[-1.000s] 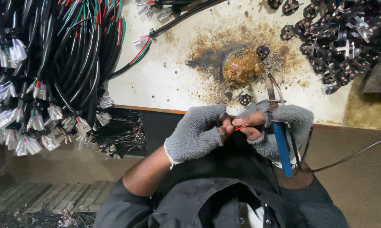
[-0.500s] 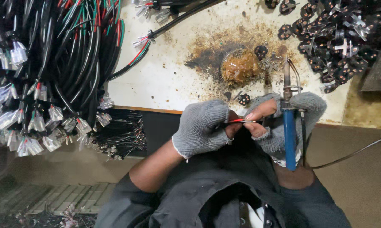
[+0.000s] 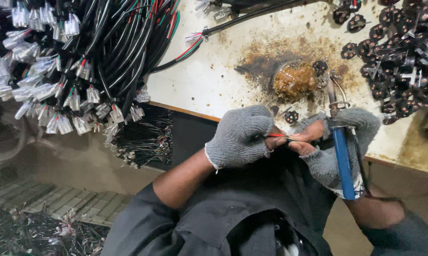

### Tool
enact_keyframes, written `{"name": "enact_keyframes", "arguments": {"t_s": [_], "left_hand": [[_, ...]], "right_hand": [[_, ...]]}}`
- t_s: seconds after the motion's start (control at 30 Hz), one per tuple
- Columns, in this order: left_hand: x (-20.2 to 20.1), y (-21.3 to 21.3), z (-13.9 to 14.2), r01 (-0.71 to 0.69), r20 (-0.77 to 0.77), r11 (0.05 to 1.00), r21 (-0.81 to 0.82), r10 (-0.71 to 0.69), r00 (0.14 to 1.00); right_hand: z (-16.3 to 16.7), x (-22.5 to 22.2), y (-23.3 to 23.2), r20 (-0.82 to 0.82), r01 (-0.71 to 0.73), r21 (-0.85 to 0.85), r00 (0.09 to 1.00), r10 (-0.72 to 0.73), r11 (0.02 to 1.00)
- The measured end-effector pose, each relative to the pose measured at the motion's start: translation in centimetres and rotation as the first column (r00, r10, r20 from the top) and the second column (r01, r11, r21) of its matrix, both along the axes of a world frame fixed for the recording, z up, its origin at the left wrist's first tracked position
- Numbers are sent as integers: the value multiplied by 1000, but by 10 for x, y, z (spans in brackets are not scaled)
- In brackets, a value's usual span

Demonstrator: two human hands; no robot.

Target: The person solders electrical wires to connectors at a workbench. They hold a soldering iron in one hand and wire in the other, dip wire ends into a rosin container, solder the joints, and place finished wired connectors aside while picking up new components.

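Red wire [image 3: 276, 135] is being pinched between the fingertips of both gloved hands, just off the bench's near edge. Left hand [image 3: 240, 137], in a grey knit glove, is closing around the wire's end. Right hand [image 3: 339, 144] is gripping a blue-handled soldering iron [image 3: 342, 161] while its bare fingertips [image 3: 303, 142] are steadying the wire. An amber flux pot [image 3: 294, 80] is sitting on the stained bench [image 3: 209, 80] near that edge. Black cable bundles [image 3: 81, 57] are hanging over the bench's left edge; black plug parts [image 3: 403, 52] are lying at its far right corner.

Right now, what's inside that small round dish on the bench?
The dish holds lumpy brown paste, ringed by dark stains on the bench. The paste hides its bottom.
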State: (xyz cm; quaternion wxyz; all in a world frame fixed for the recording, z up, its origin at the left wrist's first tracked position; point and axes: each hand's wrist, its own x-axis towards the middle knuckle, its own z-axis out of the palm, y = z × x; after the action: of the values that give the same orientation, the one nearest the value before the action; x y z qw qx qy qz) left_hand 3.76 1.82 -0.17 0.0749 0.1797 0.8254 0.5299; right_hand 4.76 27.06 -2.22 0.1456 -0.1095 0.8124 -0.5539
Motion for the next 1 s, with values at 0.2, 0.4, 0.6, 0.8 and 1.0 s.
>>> {"name": "enact_keyframes", "arguments": {"t_s": [0.2,0.4,0.6,0.8,1.0], "left_hand": [[2,0,2,-46,36,999,-23,47,998],[-3,4,-2,-95,-27,994,-50,94,995],[-2,2,-1,-102,-39,994,-30,101,994],[-3,6,-3,-117,-22,993,35,118,993],[-3,9,10,-110,-182,992,-68,96,979]], "right_hand": [[13,-1,-16,44,69,-86,997,-66,994],[15,1,-26,-64,162,-295,980,-189,942],[4,5,-30,-141,54,-69,988,-64,996],[-7,13,-27,-142,201,-340,955,-261,919],[-1,24,-29,-101,279,-304,941,-322,911]]}}
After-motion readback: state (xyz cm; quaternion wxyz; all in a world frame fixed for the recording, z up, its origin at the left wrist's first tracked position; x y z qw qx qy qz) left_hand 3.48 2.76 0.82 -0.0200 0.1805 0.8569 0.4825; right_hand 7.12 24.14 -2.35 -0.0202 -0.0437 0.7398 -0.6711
